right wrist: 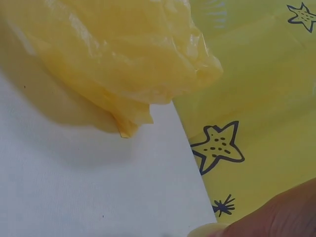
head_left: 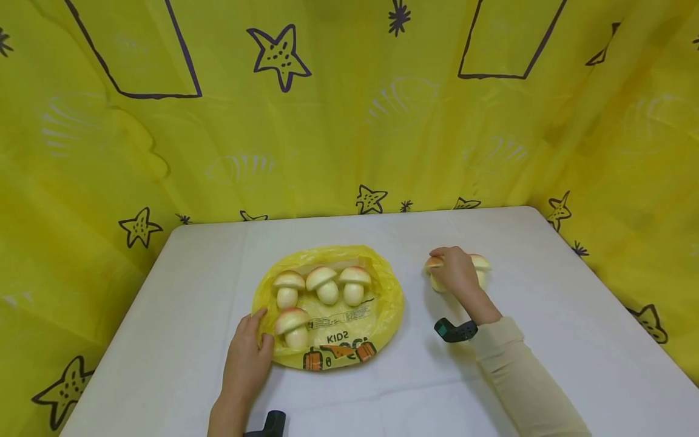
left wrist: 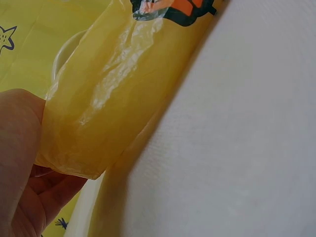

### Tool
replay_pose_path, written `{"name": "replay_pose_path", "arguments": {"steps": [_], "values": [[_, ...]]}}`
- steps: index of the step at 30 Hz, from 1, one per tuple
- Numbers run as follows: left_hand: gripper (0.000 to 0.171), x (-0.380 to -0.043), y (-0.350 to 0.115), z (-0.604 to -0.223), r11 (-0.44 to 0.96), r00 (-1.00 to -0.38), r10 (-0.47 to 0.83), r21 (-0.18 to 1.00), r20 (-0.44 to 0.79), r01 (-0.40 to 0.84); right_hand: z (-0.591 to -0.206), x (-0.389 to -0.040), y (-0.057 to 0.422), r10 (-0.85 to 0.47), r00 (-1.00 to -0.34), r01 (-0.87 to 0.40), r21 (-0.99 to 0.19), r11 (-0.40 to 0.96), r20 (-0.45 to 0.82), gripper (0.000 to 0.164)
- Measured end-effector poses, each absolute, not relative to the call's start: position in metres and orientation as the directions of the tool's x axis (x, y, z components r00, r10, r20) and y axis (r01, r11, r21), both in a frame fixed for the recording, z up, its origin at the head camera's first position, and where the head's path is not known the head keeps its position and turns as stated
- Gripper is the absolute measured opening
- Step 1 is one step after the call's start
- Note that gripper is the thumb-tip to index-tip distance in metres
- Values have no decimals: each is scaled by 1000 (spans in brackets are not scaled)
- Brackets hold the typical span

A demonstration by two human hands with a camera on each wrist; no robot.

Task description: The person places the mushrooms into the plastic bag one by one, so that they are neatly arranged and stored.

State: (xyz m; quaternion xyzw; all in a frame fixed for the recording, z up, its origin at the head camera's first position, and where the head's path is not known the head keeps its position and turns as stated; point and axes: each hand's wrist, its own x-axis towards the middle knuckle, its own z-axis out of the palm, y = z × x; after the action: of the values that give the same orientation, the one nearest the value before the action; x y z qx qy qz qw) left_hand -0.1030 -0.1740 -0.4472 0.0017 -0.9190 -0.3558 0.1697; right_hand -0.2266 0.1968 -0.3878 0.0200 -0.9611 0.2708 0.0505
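Note:
A yellow plastic bag (head_left: 389,315) lies with its mouth rolled wide, and several toy mushrooms (head_left: 354,276) with cream stems and orange-tinged caps rest inside. My left hand (head_left: 248,352) pinches the bag's near left rim, thumb on one side and fingers on the other; the left wrist view shows the bag's crinkled side (left wrist: 118,98) there. To the right of the bag, my right hand (head_left: 457,273) grips a toy mushroom (head_left: 437,284) by its cap, partly covering it. Another toy mushroom (head_left: 482,263) stands just beyond that hand, partly hidden. The right wrist view catches only a pale sliver of mushroom (right wrist: 207,230).
The white table (head_left: 349,403) runs back to a yellow curtain (head_left: 338,133) printed with starfish, which also hangs at both sides. Black wrist devices (head_left: 455,331) sit on both wrists.

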Motion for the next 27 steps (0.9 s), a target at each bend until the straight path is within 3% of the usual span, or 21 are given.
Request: {"name": "replay_pose_path", "arguments": {"steps": [13, 27], "values": [[42, -103, -175, -448, 740, -946, -126, 663, 299, 111, -389, -231, 195, -30, -997, -61, -455, 889, 75, 37], [42, -103, -176, -449, 746, -941, -124, 655, 314, 120, -385, -217, 197, -44, -989, -118, -565, 817, 142, 36]]}}
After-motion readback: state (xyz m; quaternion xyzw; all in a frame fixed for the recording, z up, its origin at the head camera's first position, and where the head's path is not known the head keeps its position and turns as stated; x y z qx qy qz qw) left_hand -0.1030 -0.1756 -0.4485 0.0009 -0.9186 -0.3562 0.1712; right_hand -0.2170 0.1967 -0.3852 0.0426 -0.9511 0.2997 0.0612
